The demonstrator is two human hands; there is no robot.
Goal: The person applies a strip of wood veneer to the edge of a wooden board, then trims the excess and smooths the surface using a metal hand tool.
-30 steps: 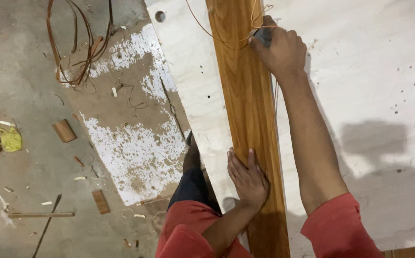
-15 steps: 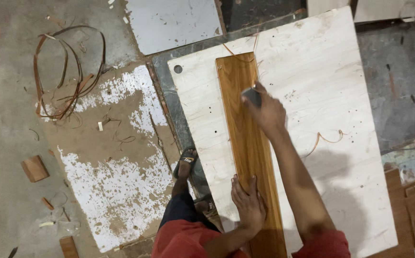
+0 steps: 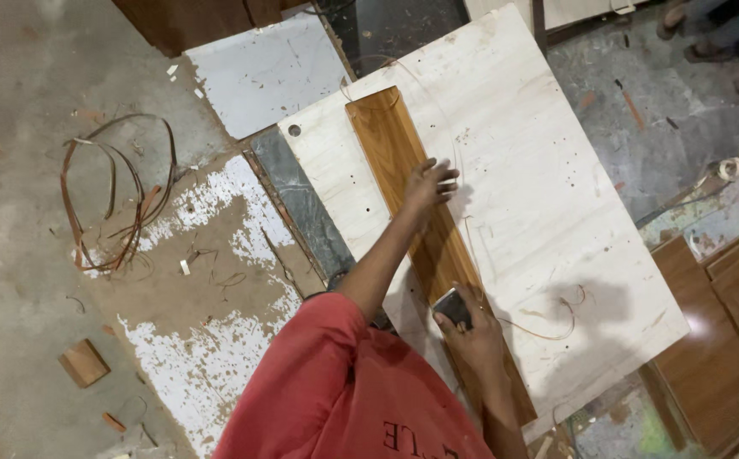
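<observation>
A long brown wooden plank (image 3: 391,140) lies lengthwise on a large pale board (image 3: 548,195). My left hand (image 3: 429,183) reaches out and presses flat on the plank near its middle, fingers spread over the right edge. My right hand (image 3: 469,327) rests on the near part of the plank, closed around a small dark flat tool (image 3: 452,308). Thin curled strips of edge trimming (image 3: 548,319) lie on the board to the right of that hand. My red sleeve and shirt hide the plank's near end.
A coil of brown edge banding (image 3: 119,200) lies on the concrete floor at left, near a small wood block (image 3: 85,363). A white panel (image 3: 267,72) sits behind the board. Brown cabinet panels (image 3: 731,314) lie at right. Another person's feet (image 3: 710,30) stand top right.
My right hand with the tool has drawn back along the plank from its far part to its near part. My left hand has moved forward to the plank's middle. The view has widened.
</observation>
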